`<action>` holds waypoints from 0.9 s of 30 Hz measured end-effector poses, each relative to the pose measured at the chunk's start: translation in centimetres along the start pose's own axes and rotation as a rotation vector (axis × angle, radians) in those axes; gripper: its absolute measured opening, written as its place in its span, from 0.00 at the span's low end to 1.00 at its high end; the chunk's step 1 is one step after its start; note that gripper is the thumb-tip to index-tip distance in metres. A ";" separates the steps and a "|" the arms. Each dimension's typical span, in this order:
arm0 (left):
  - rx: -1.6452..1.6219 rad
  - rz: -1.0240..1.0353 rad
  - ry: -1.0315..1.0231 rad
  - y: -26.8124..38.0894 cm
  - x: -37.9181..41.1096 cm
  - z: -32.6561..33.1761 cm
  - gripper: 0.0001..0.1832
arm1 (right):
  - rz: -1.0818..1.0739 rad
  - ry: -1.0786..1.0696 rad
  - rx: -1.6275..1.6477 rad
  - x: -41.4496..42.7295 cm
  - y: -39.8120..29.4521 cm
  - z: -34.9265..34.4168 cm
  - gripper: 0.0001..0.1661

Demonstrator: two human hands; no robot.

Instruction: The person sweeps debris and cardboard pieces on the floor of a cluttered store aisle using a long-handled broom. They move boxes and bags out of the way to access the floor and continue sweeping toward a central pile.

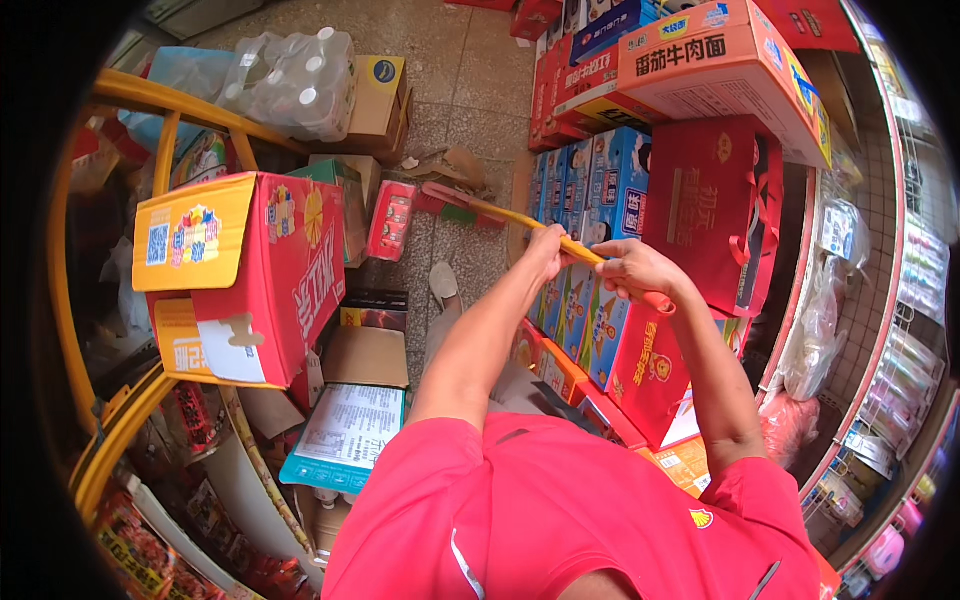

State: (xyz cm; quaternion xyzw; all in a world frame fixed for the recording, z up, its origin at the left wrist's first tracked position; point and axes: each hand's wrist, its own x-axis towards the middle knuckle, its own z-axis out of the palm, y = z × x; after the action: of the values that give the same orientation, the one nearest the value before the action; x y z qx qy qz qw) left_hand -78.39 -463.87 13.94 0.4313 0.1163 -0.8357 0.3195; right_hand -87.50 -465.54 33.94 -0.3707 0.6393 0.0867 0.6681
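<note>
Both my hands grip the yellow handle (529,222) of a broom. My left hand (550,251) closes around it lower down, while my right hand (637,268) holds it near the orange end cap (659,302). The handle slants away from me to the left, down to the floor. There the broom head (457,208), reddish with a green patch, rests in the aisle beside a red shrink-wrapped pack (391,221). Torn brown cardboard scraps (459,166) lie on the floor just beyond the broom head.
Stacked gift and food cartons (712,210) line the right side, before a shelf rack (885,247). On the left stand a yellow metal frame (166,154), a large red carton (300,262), an open carton (349,427) and a shrink-wrapped bottle pack (300,86). The speckled tile floor (435,45) runs between.
</note>
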 end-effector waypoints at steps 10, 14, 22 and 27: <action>0.106 0.042 0.006 4.6 -0.9 2.2 0.06 | -0.009 0.069 -0.003 -1.7 -4.6 1.0 0.25; 0.089 0.012 0.033 2.7 -3.4 3.1 0.06 | 0.061 -0.009 0.092 -4.2 -4.2 -0.7 0.26; -0.161 0.102 0.101 7.9 1.3 2.8 0.04 | 0.050 -0.155 -0.009 3.9 -9.5 -5.3 0.13; 0.017 0.180 0.142 13.6 5.7 5.8 0.05 | 0.108 -0.155 0.310 7.7 -13.2 -9.0 0.21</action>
State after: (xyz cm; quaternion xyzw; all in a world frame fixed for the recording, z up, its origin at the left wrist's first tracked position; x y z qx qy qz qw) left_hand -75.88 -479.51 13.98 0.5010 0.0922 -0.7719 0.3804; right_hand -85.51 -483.14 32.78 -0.2206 0.6104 0.0511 0.7591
